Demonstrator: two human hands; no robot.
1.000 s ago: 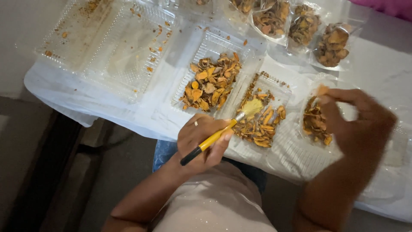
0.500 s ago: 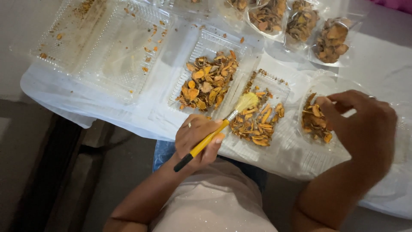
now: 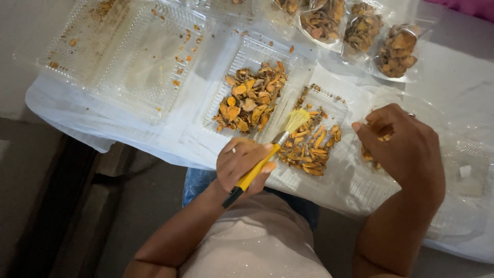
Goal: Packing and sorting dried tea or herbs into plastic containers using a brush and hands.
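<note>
**Gently brushing dried slices over a clear tray**

Lightly held, the yellow-handled brush (image 3: 267, 157) is lying across the left hand (image 3: 242, 164), whose fingers are closing around the middle of its handle, the dark end poking out below the palm. Its pale bristles are fanning out over the near tray of dried orange slices (image 3: 311, 141), touching or just above the top pieces; I cannot tell which. The brush looks light and stiff in the handle, soft at the tip, so a pencil-like grip near the ferrule is probably giving the best control. The slices seem brittle, curled and nearly weightless, likely to crumble or skip away if pressed; pinching them at the edges would suit them.

The right hand (image 3: 404, 149) is curling loosely over a clear bag of slices (image 3: 370, 154), and whether it is gripping a piece is hidden. Another filled tray (image 3: 249, 98) is sitting just beside the brushed one, empty crumb-dusted trays (image 3: 128, 56) are lying further left, and filled bags (image 3: 360, 31) are lining the far edge of the white-covered table (image 3: 463, 87).
</note>
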